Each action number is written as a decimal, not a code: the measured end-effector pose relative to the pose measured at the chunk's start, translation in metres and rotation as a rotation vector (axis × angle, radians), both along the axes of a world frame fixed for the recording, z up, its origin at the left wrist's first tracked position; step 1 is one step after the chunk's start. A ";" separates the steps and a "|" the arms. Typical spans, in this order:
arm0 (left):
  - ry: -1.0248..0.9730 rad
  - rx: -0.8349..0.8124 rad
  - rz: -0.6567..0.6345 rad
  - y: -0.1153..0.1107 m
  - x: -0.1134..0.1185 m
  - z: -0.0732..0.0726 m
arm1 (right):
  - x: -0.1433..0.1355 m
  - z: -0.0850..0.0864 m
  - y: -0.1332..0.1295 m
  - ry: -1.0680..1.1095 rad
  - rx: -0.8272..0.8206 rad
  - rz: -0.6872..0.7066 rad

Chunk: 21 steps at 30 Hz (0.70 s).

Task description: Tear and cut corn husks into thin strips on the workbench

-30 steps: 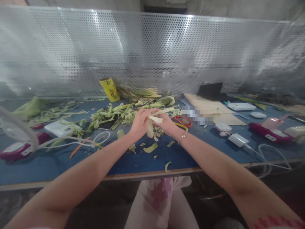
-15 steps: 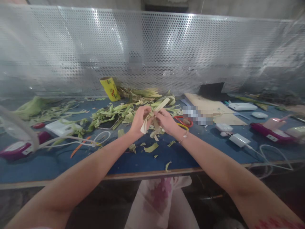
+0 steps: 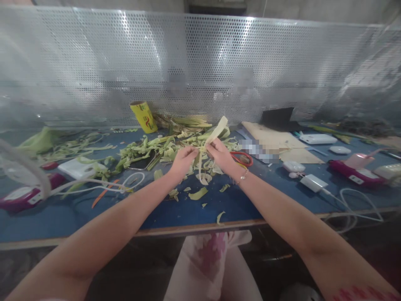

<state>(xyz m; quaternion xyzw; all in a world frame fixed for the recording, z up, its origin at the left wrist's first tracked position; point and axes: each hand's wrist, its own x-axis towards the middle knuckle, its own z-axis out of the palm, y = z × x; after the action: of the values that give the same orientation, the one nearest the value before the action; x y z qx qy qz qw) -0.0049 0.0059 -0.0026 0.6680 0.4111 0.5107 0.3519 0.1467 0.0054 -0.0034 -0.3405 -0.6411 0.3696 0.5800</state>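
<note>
Over the front middle of the blue table, my right hand (image 3: 222, 158) pinches a pale green leaf strip (image 3: 218, 131), whose broad end sticks up and away from me. Close beside it, my left hand (image 3: 184, 163) is closed, thumb and fingers together at the left side of the same strip. A thin tail (image 3: 200, 169) of the strip hangs down between both hands. Whether the strip is folded or knotted at the fingertips is too small to tell. Behind the hands lies a heap of leaf pieces (image 3: 140, 150), and small scraps (image 3: 198, 194) are scattered below.
Red-handled scissors (image 3: 243, 159) lie right of my right hand. A yellow tube (image 3: 144, 118) leans by a perforated metal screen (image 3: 203, 58). Cardboard sheets (image 3: 269, 138), a white charger (image 3: 314, 184) with cable and a purple device (image 3: 357, 173) are on the right; white cables (image 3: 94, 184) run at left.
The hands have drawn slightly apart, my left hand shifting down and left. The strip's broad end now points higher, and its lower part hangs as a thin tail.
</note>
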 end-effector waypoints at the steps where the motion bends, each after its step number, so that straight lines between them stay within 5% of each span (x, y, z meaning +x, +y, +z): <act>1: 0.015 0.044 0.085 -0.003 0.001 0.001 | 0.000 0.000 -0.001 -0.016 0.023 -0.035; 4: 0.031 0.148 0.265 -0.011 0.002 0.006 | -0.002 0.001 -0.004 -0.020 0.051 -0.109; 14: 0.215 0.158 0.129 -0.008 -0.001 0.010 | -0.006 0.006 -0.011 -0.069 0.065 -0.136; 21: 0.211 0.222 0.022 -0.006 -0.003 0.011 | -0.005 0.000 -0.002 0.116 -0.096 0.015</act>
<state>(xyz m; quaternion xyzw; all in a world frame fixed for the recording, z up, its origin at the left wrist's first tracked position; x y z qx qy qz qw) -0.0080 0.0001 0.0080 0.7482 0.3943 0.4837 0.2251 0.1413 0.0039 -0.0032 -0.3413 -0.5904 0.4233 0.5965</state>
